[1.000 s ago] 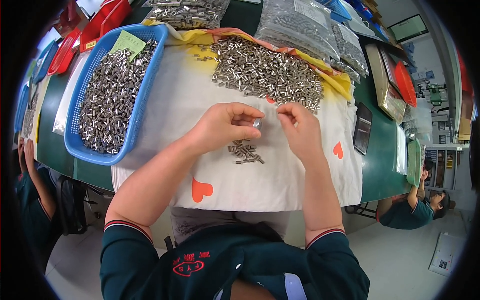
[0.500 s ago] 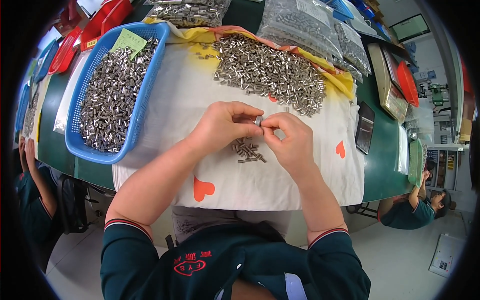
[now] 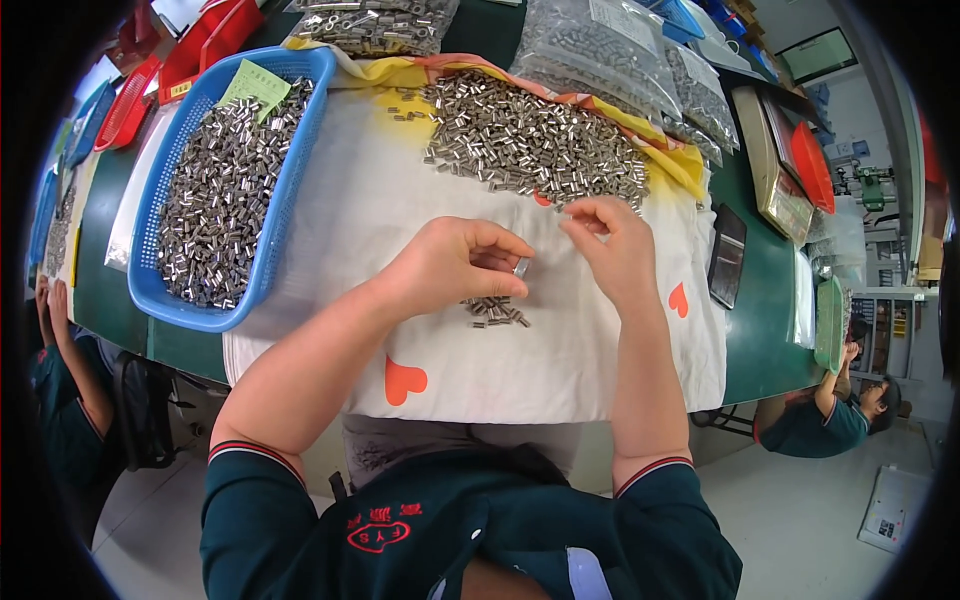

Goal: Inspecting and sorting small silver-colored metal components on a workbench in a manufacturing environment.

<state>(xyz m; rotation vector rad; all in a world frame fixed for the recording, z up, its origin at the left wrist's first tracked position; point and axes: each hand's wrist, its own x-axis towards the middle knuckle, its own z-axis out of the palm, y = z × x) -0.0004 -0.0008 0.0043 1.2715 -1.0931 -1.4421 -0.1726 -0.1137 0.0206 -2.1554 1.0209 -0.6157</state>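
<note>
My left hand (image 3: 455,262) is above the white cloth, its thumb and fingers pinching a small shiny metal piece (image 3: 521,267) whose exact kind I cannot make out. My right hand (image 3: 618,250) hangs apart from it, just below the front edge of a large heap of short metal sleeves (image 3: 530,135). Thumb and forefinger come close together there; whether something tiny sits between them is unclear. Beneath my left fingers lies a smaller pile of the same sleeves (image 3: 497,315), partly covered by the hand.
A blue plastic basket (image 3: 270,270) full of metal sleeves, with a green paper slip (image 3: 258,85) on top, stands at left. Clear bags of metal parts (image 3: 600,45) lie behind the heap. A dark phone-like slab (image 3: 728,255) lies at right. Other people sit at both sides.
My hands were together at the small metal piece. My right hand has moved away, up and to the right toward the heap; the left keeps the piece, its fingers slightly lower.
</note>
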